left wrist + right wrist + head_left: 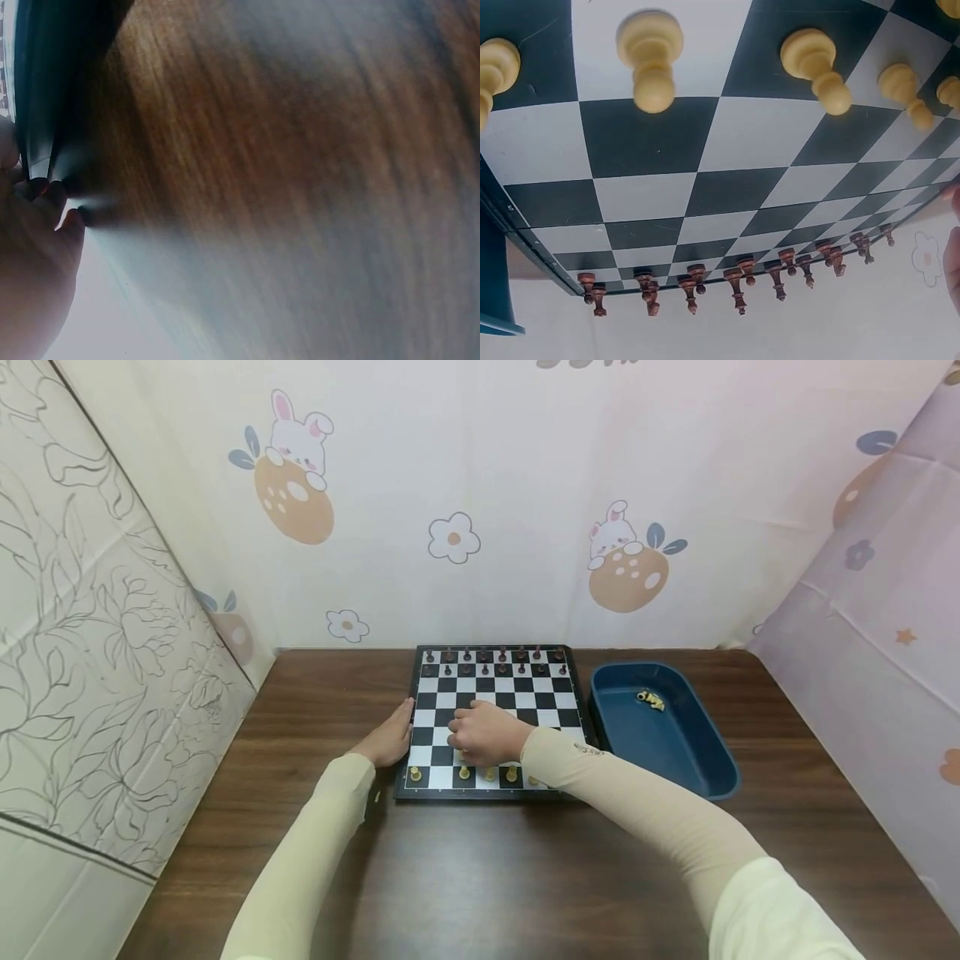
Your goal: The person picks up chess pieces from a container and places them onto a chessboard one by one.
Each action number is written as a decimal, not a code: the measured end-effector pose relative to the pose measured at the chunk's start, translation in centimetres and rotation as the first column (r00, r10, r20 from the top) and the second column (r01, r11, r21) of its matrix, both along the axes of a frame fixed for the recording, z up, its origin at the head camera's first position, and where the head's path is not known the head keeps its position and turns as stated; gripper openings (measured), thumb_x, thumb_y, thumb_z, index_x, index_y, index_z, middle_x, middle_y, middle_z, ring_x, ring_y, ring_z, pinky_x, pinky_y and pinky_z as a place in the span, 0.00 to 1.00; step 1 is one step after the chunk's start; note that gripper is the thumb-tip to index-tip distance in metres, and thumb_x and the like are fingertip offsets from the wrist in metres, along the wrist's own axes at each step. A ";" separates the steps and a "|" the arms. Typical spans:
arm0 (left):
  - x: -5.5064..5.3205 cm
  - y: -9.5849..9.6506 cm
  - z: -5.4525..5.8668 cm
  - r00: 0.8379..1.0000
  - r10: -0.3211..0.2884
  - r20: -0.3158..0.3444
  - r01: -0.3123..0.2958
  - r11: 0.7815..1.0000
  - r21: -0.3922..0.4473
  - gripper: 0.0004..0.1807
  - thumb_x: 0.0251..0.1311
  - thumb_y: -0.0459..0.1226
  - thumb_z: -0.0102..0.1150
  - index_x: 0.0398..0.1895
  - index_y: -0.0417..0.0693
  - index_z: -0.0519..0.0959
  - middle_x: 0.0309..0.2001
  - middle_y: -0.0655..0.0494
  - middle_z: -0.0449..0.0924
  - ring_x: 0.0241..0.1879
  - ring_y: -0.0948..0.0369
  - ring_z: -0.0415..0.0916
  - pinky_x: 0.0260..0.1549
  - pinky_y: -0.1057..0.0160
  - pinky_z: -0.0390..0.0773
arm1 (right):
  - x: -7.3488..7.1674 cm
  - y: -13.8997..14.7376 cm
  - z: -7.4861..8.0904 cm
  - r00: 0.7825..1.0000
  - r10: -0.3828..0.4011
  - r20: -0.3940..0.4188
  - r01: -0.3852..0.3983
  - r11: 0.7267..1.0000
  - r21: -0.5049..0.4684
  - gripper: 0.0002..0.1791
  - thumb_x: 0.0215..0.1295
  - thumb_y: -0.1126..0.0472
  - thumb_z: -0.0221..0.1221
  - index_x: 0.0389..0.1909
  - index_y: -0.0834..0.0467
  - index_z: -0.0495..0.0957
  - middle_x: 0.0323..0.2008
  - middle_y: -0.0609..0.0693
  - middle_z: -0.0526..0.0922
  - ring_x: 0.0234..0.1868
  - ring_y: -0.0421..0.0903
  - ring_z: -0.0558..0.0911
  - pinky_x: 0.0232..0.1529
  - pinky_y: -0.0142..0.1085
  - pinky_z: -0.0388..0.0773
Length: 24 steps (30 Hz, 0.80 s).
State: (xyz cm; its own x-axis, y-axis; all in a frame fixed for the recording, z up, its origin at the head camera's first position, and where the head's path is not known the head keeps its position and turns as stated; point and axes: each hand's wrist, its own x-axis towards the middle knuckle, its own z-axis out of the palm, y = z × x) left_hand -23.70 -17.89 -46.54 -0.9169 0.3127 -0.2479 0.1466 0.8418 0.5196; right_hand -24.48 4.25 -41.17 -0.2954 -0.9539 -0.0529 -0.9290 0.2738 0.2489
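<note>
A black-and-white chessboard (442, 717) lies on the table. My left hand (390, 735) rests against its left edge, fingers extended along the side; the left wrist view catches part of that hand (34, 255) at the board's rim. Over the near left half of the board is my right hand (487, 733), its fingers bent downward. Whatever may be between those fingertips is hidden. Cream chess pieces (464, 772) stand along the near side, partly covered by the right hand and sleeve. In the right wrist view, cream pawns (651, 60) stand in a row, and the right hand (952, 259) shows only at the edge.
Dark red chess pieces (502, 668) fill two rows on the board's far side. Right of the board sits a blue tray (660, 768) with a few cream pieces (651, 700) in it. A patterned curtain (525, 585) hangs behind the wooden table (465, 877).
</note>
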 end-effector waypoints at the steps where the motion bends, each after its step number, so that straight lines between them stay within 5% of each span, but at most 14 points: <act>1: 0.0 0.0 0.0 1.000 0.001 0.001 -0.001 1.000 -0.002 0.31 0.74 0.37 0.27 0.75 0.37 0.36 0.76 0.43 0.33 0.74 0.52 0.33 0.70 0.54 0.42 | 0.0 0.0 0.0 1.000 0.000 0.000 0.000 1.000 0.003 0.09 0.61 0.51 0.60 0.38 0.49 0.83 0.36 0.43 0.83 0.37 0.42 0.77 0.34 0.36 0.76; 15: -0.1 -0.1 -0.1 1.000 -0.008 0.004 0.008 1.000 0.001 0.31 0.74 0.36 0.27 0.74 0.36 0.35 0.75 0.42 0.34 0.74 0.52 0.33 0.70 0.54 0.42 | -1.6 4.1 3.4 0.992 -0.128 -0.001 0.128 0.990 -0.058 0.09 0.55 0.55 0.63 0.37 0.52 0.83 0.34 0.44 0.82 0.37 0.43 0.77 0.34 0.36 0.74; 24: -0.2 -0.1 0.0 1.000 -0.017 -0.001 0.017 1.000 0.001 0.31 0.74 0.36 0.27 0.74 0.34 0.35 0.75 0.41 0.34 0.74 0.51 0.33 0.70 0.53 0.41 | -2.9 10.0 5.3 0.944 -0.330 0.011 0.330 0.943 -0.048 0.10 0.54 0.55 0.65 0.37 0.53 0.83 0.33 0.46 0.82 0.36 0.46 0.77 0.37 0.40 0.76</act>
